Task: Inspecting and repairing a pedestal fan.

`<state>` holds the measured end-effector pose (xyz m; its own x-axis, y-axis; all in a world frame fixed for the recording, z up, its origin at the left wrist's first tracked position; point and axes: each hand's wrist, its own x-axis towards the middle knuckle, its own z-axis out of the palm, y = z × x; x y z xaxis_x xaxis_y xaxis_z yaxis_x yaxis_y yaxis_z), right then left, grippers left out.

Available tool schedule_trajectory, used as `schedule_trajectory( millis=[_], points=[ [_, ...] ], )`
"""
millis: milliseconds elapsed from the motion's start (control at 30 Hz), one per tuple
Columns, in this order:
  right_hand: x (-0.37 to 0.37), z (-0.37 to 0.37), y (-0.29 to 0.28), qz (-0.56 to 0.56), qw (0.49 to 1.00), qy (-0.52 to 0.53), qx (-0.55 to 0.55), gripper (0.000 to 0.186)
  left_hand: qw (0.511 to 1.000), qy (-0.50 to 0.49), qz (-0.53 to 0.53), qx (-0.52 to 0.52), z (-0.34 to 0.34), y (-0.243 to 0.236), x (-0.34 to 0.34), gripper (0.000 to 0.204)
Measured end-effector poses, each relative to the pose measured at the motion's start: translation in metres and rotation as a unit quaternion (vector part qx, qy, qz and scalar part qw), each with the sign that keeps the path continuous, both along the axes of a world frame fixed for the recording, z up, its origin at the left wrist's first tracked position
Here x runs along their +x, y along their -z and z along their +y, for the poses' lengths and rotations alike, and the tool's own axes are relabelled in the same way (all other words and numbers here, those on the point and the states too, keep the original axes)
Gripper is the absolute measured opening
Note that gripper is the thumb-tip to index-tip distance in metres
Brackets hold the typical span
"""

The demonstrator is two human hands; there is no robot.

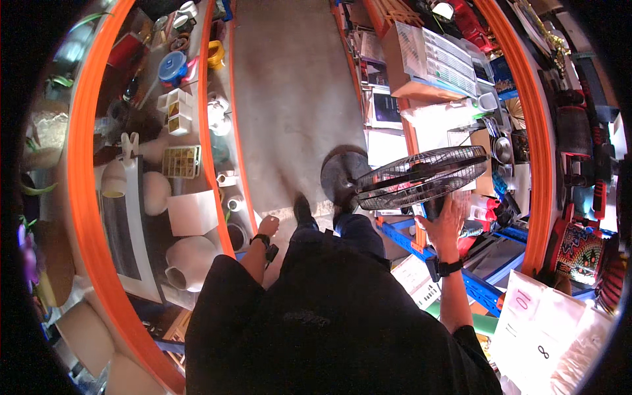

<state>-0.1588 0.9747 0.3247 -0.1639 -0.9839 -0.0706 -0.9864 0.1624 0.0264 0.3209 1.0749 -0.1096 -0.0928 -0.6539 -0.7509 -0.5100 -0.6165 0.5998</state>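
Note:
A black pedestal fan (pixel 421 176) with a wire cage stands in front of me to the right, its round base (pixel 343 176) on the floor. My right hand (pixel 447 222) lies with fingers and thumb spread against the dark housing behind the fan's cage. Down at my left side hangs my left hand (pixel 268 226), near the lower edge of the left shelf. Its fingers point away from view, so their pose is hidden; nothing shows in it. Both wrists wear dark bands with a small device.
Orange-framed shelves (pixel 85 164) line both sides of a narrow grey aisle (pixel 296 85). On the left are white vases (pixel 191 263), a blue-lidded tub (pixel 172 67) and a slotted tray (pixel 182 162). At right, a cardboard box (pixel 403 62), papers and a blue shelf beam (pixel 484 293) sit close to the fan.

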Motion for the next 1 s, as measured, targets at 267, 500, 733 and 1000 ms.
schedule_trajectory(
  millis=[267, 500, 733, 1000],
  points=[
    [-0.021, -0.008, 0.016, -0.03, 0.997, 0.075, -0.014, 0.102, 0.973, 0.168, -0.089, -0.133, 0.02, 0.031, 0.028, 0.013],
    [-0.058, -0.019, 0.031, -0.023, 0.998, -0.001, -0.05, 0.102, 0.993, 0.031, 0.002, -0.114, 0.01, 0.027, 0.016, 0.011],
    [-0.054, -0.035, 0.016, -0.118, 0.991, -0.055, -0.017, 0.096, 0.995, -0.017, 0.034, -0.096, 0.005, 0.033, 0.006, 0.01],
    [-0.074, -0.061, 0.023, -0.123, 0.977, -0.173, 0.005, 0.097, 0.996, -0.013, 0.022, -0.083, -0.009, 0.014, -0.005, 0.011]
  ],
)
